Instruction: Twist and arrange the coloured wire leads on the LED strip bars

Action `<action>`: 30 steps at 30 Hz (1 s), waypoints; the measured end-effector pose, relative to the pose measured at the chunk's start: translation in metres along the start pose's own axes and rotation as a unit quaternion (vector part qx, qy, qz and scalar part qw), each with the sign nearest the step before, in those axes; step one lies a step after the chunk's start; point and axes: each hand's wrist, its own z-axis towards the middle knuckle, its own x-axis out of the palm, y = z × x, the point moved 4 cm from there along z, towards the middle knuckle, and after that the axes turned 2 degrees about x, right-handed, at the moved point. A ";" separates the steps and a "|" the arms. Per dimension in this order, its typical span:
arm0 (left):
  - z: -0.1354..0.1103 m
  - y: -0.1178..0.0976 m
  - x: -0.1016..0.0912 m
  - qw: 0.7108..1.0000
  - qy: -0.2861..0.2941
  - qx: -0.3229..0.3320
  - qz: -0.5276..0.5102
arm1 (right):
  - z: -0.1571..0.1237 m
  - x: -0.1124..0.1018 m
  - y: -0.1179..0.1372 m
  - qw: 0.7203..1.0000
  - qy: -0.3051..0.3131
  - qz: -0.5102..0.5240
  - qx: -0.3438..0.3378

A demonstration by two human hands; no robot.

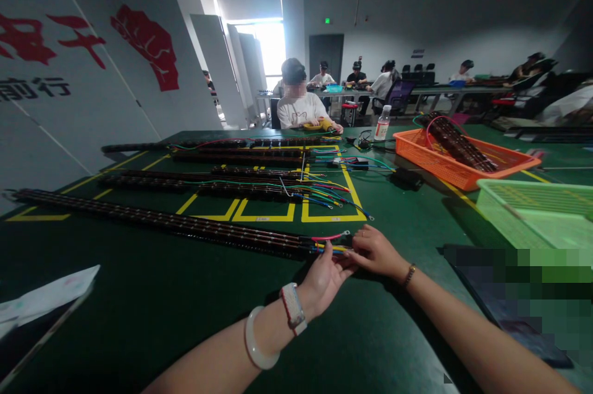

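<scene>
A long dark wiring harness (pixel 176 221) with a banded, ribbed sleeve lies slantwise across the green table in front of me. Yellow and blue wires (pixel 328 248) come out of its right end, and my left hand (pixel 324 280) closes round them from below, thumb on top. My right hand (pixel 377 253) pinches the wire ends close to the left fingertips; the very tips are hidden by the fingers. A red wire (pixel 330 238) with a ring terminal sticks out free above both hands.
Several similar harnesses (pixel 204 183) lie beyond, over yellow tape outlines (pixel 262 219). An orange basket (pixel 435 162) holding another harness, a green basket (pixel 532 196) and a bottle (pixel 382 123) stand on the right. Papers (pixel 50 295) lie left. A person (pixel 301 104) works across the table.
</scene>
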 end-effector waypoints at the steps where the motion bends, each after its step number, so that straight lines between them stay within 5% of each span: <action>1: 0.000 0.000 0.001 1.000 0.000 0.003 0.004 | 0.000 0.000 0.002 1.000 0.004 -0.005 -0.014; 13: -0.002 0.001 -0.002 0.999 -0.020 -0.019 0.026 | 0.006 0.008 -0.023 0.981 0.008 0.089 0.170; 24: -0.002 0.001 -0.006 0.999 -0.031 -0.032 0.005 | 0.016 0.005 -0.024 0.979 -0.055 0.002 0.198; 30: -0.002 0.000 -0.004 0.999 -0.033 -0.028 0.006 | 0.011 0.005 -0.023 0.987 -0.027 0.010 0.160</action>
